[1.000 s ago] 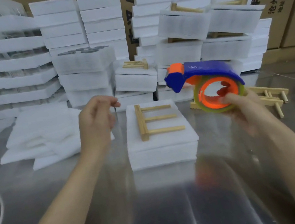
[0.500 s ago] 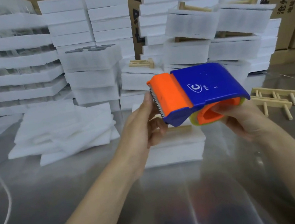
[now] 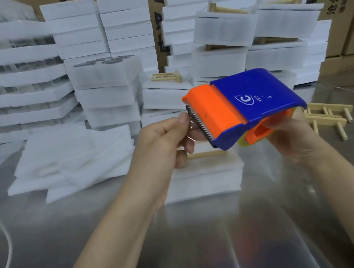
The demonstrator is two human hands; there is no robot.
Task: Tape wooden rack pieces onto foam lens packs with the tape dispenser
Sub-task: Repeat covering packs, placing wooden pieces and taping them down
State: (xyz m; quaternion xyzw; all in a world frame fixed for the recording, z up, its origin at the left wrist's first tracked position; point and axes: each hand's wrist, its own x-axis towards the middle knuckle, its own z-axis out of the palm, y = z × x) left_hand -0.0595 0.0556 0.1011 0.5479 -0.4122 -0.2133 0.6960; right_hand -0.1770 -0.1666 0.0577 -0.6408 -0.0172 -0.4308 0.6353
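A: How are your hands placed?

B: I see both raised over the counter. My right hand grips the dispenser from beneath, its toothed blade pointing left. My left hand pinches what glints like the tape end, right at the teeth.

A: And the pack?

B: The foam pack lies on the counter directly under my hands, with a rack on top, mostly hidden. Spare racks lie to its right.
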